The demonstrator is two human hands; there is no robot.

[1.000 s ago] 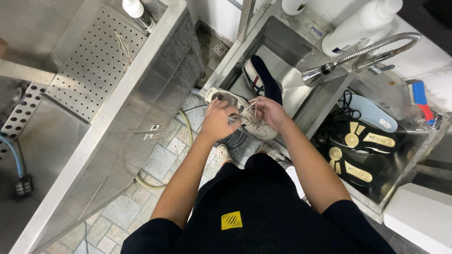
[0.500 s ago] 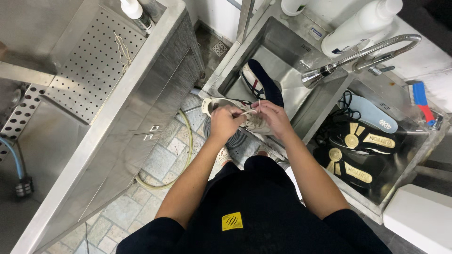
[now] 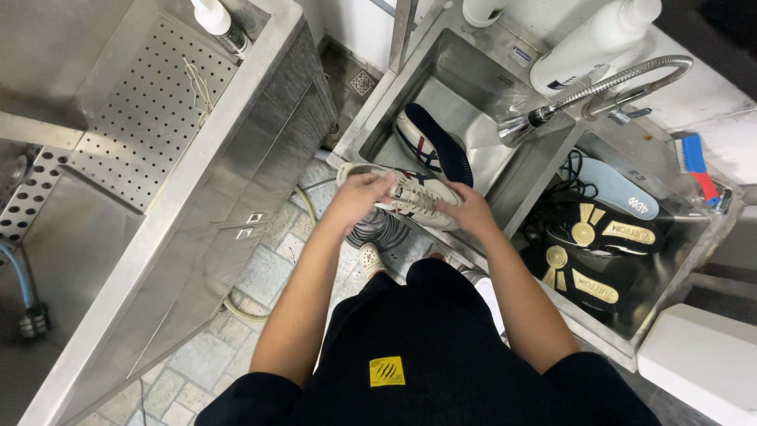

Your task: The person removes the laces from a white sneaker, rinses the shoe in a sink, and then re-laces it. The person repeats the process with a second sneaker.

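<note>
I hold a white sneaker with dark and red stripes [image 3: 410, 193] in front of me, above the near corner of a steel sink [image 3: 465, 87]. My left hand [image 3: 359, 193] grips its toe end from above. My right hand [image 3: 467, 211] holds the heel side, fingers by the laces. The matching sneaker [image 3: 432, 142] lies on its side inside that sink, dark lining showing.
A second basin [image 3: 670, 244] to the right holds black shoes with gold soles [image 3: 587, 252], a pale insole [image 3: 619, 189] and black laces. A flexible tap [image 3: 587, 95], white bottle [image 3: 595, 39] and blue-red brush [image 3: 698, 162] sit at the back. A perforated steel counter [image 3: 150, 110] stands left; tiled floor below.
The sneaker has been turned and straightened out between my hands; my left hand has moved onto the toe and my right hand lower to the heel side.
</note>
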